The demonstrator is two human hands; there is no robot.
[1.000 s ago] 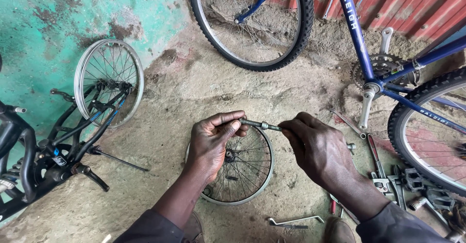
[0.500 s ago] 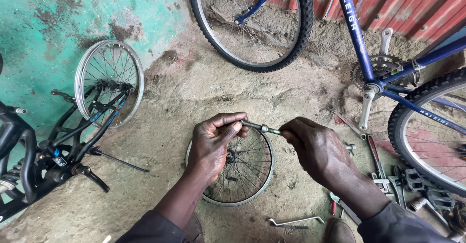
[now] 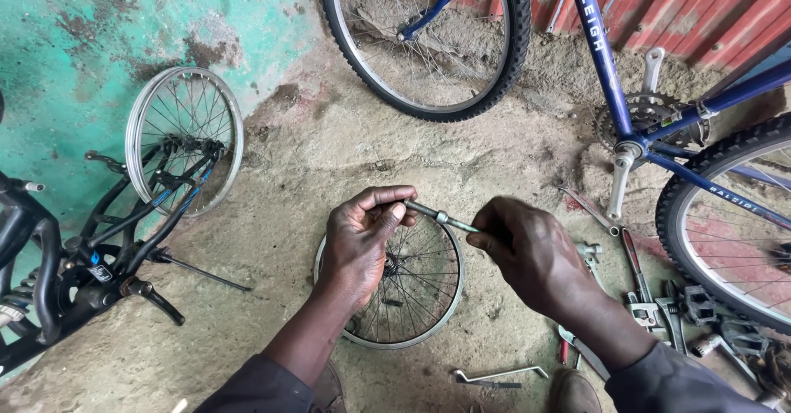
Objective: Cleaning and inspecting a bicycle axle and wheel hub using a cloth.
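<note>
At scene centre, above a small spoked wheel (image 3: pixel 395 289) lying flat on the dirt ground (image 3: pixel 297 182), a thin metal axle rod (image 3: pixel 437 216) is held between both hands. The left hand (image 3: pixel 362 240) is curled around the rod's left end, fingers closed over it, thumb pressed along the top. The right hand (image 3: pixel 531 252) is pinched onto the rod's right end, fingertips clenched on it. The rod is kept nearly level, slightly tilted down to the right, a small nut seen at mid-length. The small wheel is partly hidden under the left hand and wrist.

At far centre, a large tyred bicycle wheel (image 3: pixel 424 42) is seen upright; it belongs to a blue bicycle frame (image 3: pixel 606 75) running down to the right. A crank and chainring (image 3: pixel 647 116) are seen at the right, with another knobbly tyre (image 3: pixel 725 215) at the right edge. Behind, a red corrugated wall (image 3: pixel 700 9) is seen. At the left, a bare silver rim (image 3: pixel 183 137) is leaned on a green wall (image 3: pixel 74 58), with a black bicycle frame (image 3: pixel 99 248) in front of it. On the ground near right, assorted spanners and tools (image 3: pixel 651 298) are scattered just beside the right forearm. A bent metal tool (image 3: pixel 498 373) is lying near the bottom edge, close to the small wheel.
</note>
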